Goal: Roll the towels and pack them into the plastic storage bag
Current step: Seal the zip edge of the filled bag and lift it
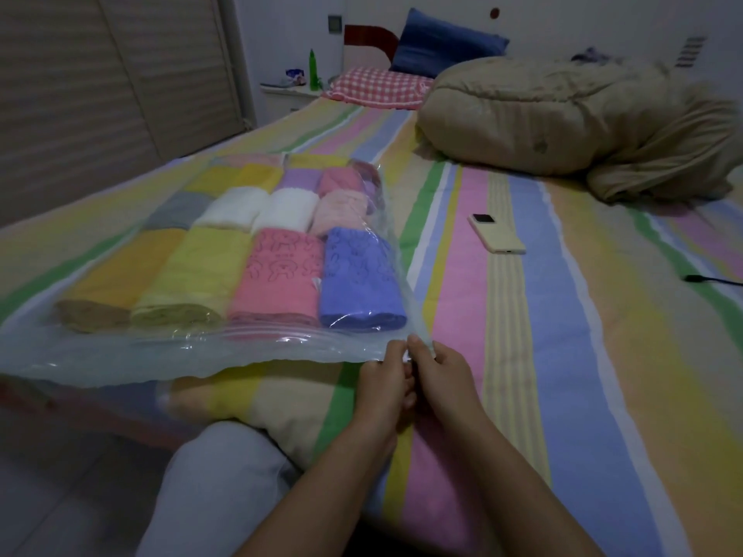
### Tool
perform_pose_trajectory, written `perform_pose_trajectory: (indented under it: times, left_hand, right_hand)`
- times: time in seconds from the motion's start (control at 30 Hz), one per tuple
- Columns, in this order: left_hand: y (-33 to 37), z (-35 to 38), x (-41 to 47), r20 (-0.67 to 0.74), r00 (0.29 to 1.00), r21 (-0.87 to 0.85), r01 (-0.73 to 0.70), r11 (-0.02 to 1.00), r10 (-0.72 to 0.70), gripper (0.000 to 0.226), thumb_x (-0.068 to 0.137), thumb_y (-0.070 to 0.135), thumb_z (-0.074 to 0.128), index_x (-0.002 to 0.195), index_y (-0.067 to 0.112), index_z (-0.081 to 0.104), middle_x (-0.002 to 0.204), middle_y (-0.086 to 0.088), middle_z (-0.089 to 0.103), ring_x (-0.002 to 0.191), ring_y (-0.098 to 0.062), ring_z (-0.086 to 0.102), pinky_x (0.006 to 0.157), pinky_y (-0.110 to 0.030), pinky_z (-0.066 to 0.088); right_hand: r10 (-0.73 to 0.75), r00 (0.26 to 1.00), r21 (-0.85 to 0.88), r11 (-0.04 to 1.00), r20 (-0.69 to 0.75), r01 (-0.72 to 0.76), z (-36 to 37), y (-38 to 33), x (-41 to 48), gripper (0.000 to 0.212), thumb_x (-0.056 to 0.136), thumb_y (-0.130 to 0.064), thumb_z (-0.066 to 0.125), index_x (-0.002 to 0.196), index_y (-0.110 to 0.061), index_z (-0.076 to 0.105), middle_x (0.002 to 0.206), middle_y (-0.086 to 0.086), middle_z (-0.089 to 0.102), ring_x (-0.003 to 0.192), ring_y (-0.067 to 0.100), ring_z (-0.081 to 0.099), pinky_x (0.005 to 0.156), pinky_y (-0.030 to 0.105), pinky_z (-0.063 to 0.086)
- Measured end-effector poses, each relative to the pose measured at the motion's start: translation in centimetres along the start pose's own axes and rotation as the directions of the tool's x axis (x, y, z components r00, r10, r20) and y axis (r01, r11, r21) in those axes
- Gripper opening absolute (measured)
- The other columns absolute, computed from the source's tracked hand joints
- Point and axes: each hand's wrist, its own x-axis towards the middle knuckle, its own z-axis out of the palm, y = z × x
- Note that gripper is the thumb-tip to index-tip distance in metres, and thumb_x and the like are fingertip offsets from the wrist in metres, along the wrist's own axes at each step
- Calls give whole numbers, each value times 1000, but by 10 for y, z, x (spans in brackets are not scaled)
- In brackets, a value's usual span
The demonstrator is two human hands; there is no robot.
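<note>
Towels (277,271) are all rolled and sitting in rows inside the plastic storage bag (120,357), which lies flat on the bed (563,315). We've got both hands bunched at its near right corner, left hand (382,381) and right hand (442,371) each pinching the edge where the zip strip (261,334) ends. That strip runs straight off to our left, so the left hand looks better placed to slide along it. Can't tell if it's sealed.

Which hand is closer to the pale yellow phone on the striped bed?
Right. The right hand lies left of the pale yellow phone, nearer the camera; the left hand is farther left still.
</note>
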Motion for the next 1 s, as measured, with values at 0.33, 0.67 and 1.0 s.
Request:
perform_pose_trajectory:
  times: [0.33,0.67,1.0]
  left_hand:
    - [-8,10,7,-99,995,48,27,998,-23,44,94,36,52,58,11,59,33,7,43,26,-5,35,35,-15,26]
    - [5,-6,-3,-112,994,-133,2,991,-17,45,96,27,48,56,22,29,36,10,19,27,-6,17,35,-10,13]
    - [5,-49,1,-150,989,-79,-10,997,-2,48,95,33,50,53,23,27,36,8,20,27,-8,17,41,-10,13]
  right_hand:
    - [56,997,137,989,-46,-50,8,6,-1,31,91,-25,57,72,0,61,60,11,64,53,21,58,54,33,49]
    - [67,996,124,991,-63,-59,-14,1,5,51,92,-22,55,41,-26,58,35,-13,39,42,8,33,48,25,23]
    - [130,975,188,977,-180,-96,-47,-11,1,57,90,-15,57,33,-18,47,39,-8,32,35,9,25,44,25,21]
